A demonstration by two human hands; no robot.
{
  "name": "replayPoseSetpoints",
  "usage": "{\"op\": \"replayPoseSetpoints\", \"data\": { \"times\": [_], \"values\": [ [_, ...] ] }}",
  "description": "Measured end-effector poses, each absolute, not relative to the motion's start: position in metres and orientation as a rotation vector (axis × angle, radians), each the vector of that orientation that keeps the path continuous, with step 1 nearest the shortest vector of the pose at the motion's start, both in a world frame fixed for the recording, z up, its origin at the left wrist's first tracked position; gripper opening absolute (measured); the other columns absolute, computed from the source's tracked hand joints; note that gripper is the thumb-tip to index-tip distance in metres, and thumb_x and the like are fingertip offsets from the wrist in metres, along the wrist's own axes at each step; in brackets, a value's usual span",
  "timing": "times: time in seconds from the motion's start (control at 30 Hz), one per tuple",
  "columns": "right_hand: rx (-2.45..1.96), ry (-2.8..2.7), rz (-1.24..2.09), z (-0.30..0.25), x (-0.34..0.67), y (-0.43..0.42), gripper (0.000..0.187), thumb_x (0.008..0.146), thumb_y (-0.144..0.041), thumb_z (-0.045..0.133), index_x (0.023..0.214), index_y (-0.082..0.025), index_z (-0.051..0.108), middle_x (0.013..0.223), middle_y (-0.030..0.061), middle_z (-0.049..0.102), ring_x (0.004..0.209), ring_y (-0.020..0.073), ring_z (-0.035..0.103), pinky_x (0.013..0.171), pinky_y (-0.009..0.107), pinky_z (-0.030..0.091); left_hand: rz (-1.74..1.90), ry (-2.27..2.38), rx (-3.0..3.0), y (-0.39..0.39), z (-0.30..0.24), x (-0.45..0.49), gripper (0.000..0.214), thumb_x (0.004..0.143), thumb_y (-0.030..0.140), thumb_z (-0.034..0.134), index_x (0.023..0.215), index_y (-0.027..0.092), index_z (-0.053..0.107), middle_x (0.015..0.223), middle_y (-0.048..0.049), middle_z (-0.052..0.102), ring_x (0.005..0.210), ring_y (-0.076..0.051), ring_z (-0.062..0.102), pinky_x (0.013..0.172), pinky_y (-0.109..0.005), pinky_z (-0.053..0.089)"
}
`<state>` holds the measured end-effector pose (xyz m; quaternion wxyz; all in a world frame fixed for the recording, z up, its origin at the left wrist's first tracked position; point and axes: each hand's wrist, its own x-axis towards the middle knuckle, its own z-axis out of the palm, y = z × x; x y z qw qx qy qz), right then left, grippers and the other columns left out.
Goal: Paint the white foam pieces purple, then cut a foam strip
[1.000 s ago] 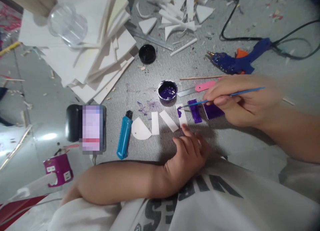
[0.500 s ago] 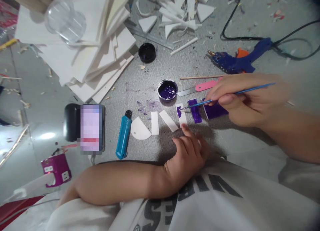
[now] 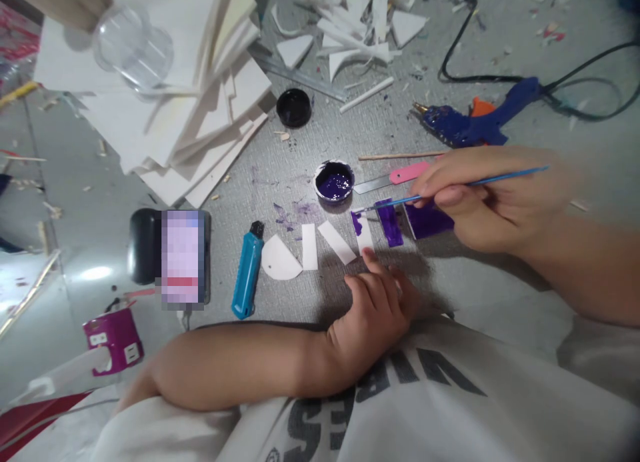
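Note:
My right hand point(image 3: 490, 199) is closed round a thin blue paintbrush point(image 3: 515, 174). Its tip meets the upper end of a white strip point(image 3: 366, 239), where a patch of purple paint lies. With fingers apart and loosely bent, my left hand point(image 3: 377, 299) rests one fingertip on that strip's lower end. A small pot of purple paint point(image 3: 334, 184) stands just above. To the right lie a purple-painted strip point(image 3: 389, 223) and a larger purple piece point(image 3: 425, 222), partly hidden by my right hand. Two bare white strips and a white rounded piece point(image 3: 281, 259) lie to the left.
A pink-handled blade point(image 3: 409, 173) and a thin stick lie by the pot. Around are a blue glue gun point(image 3: 470, 125), a black lid point(image 3: 294, 107), a blue utility knife point(image 3: 247, 274), a phone point(image 3: 183, 255), stacked white sheets point(image 3: 200, 135) and white offcuts point(image 3: 363, 35).
The brush tip has shifted slightly up and left to the strip's top edge, and the purple patch reaches further there. My left hand stays in place.

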<state>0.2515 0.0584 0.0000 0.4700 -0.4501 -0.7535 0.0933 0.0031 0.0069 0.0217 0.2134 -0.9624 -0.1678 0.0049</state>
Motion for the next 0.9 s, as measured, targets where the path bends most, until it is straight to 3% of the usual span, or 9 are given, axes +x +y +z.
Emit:
{"op": "replayPoseSetpoints", "data": {
  "times": [0.13,0.23,0.37,0.53,0.73,0.9],
  "values": [
    [-1.020,-1.935,0.278,0.006,0.251,0.061,0.020,0.113,-0.029,0.065,0.096,-0.025,0.074,0.078,-0.0002,0.078,0.071,0.0154,0.079,0.081,0.031,0.072,0.028,-0.451,-2.665,0.007,0.022,0.002,0.012,0.112,0.016,0.069,0.123,0.012,0.073,0.122,-0.0239,0.089,0.078,-0.021,0.084,0.072,-0.032,0.067],
    [-1.045,-2.021,0.205,0.009,0.254,0.062,0.013,0.110,-0.023,0.067,0.099,-0.026,0.074,0.087,0.0011,0.083,0.083,0.0182,0.084,0.086,0.032,0.073,0.002,-0.462,-2.664,0.007,0.022,0.003,0.010,0.113,0.016,0.069,0.120,0.012,0.073,0.119,-0.0244,0.089,0.075,-0.021,0.084,0.070,-0.032,0.067],
    [-1.120,-1.949,0.120,0.007,0.255,0.059,0.011,0.109,-0.024,0.070,0.102,-0.025,0.077,0.097,0.0039,0.087,0.093,0.0209,0.088,0.081,0.029,0.071,-0.011,-0.487,-2.666,0.008,0.022,0.005,0.007,0.113,0.015,0.067,0.117,0.013,0.072,0.118,-0.0236,0.089,0.074,-0.021,0.084,0.068,-0.031,0.067],
    [-1.119,-1.857,0.284,0.005,0.253,0.057,0.021,0.113,-0.032,0.066,0.100,-0.026,0.081,0.095,0.0013,0.086,0.085,0.0163,0.085,0.074,0.026,0.071,0.008,-0.467,-2.672,0.008,0.023,0.004,0.008,0.112,0.016,0.068,0.118,0.012,0.072,0.118,-0.0247,0.089,0.076,-0.022,0.084,0.068,-0.032,0.066],
    [-1.084,-1.916,0.499,0.005,0.260,0.060,0.022,0.115,-0.036,0.063,0.108,-0.026,0.080,0.092,0.0015,0.084,0.080,0.0140,0.082,0.084,0.027,0.072,0.028,-0.471,-2.662,0.007,0.023,0.004,0.009,0.113,0.016,0.067,0.120,0.014,0.072,0.119,-0.0212,0.089,0.075,-0.020,0.083,0.071,-0.032,0.066],
    [-1.091,-1.987,0.528,0.010,0.265,0.062,0.022,0.117,-0.036,0.061,0.107,-0.025,0.078,0.092,0.0003,0.084,0.083,0.0123,0.083,0.082,0.023,0.067,0.023,-0.481,-2.664,0.007,0.022,0.004,0.011,0.112,0.016,0.067,0.121,0.013,0.071,0.119,-0.0232,0.089,0.075,-0.021,0.083,0.071,-0.032,0.066]
  ]
}}
